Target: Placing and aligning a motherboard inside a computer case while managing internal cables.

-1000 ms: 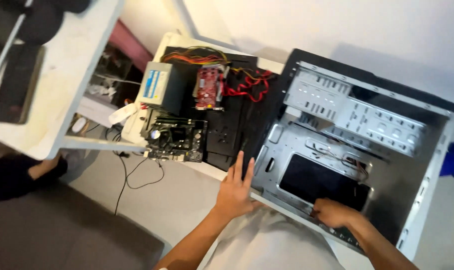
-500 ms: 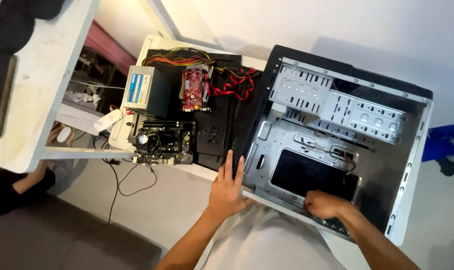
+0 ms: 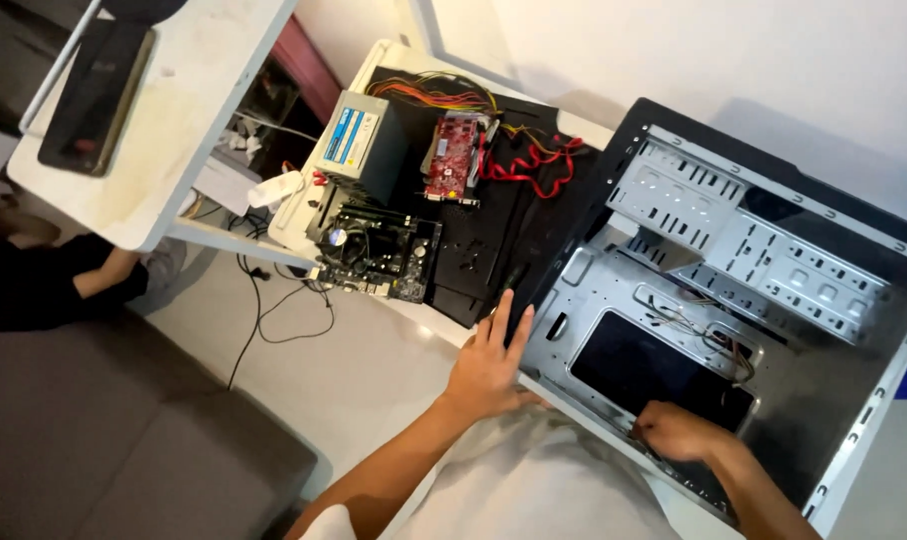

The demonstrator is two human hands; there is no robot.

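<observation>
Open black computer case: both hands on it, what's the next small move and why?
Probably keep the left hand bracing the open black computer case at its near edge while the right hand works along the bottom inside; the case lies open on its side, loose wires close above that hand.
</observation>
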